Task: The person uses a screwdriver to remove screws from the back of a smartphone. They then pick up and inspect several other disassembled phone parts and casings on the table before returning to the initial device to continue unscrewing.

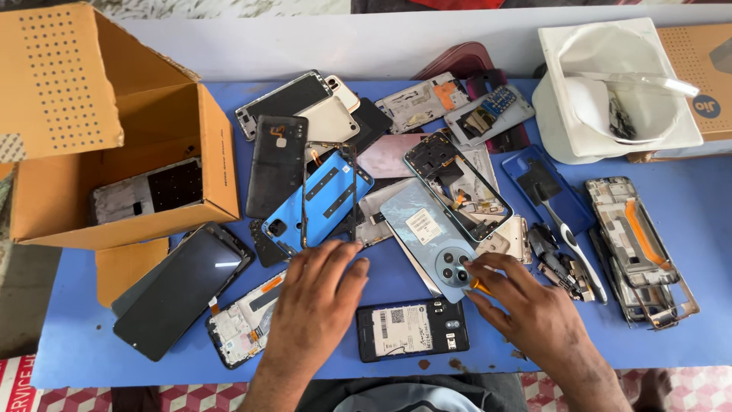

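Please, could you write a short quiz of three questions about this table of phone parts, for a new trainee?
1. True or false: the cardboard box lies on its side with its opening toward the phone parts.
2. Which hand touches the pale blue back cover at its round camera ring? A) left B) right
3. What lies between the two hands, nearest the person?

Key:
1. True.
2. B: the right hand has its fingertips at the ring; the left hand rests flat on the blue table.
3. An opened black phone with a white label.

Pale blue phone back cover, round camera ring, lies flat, tilted.
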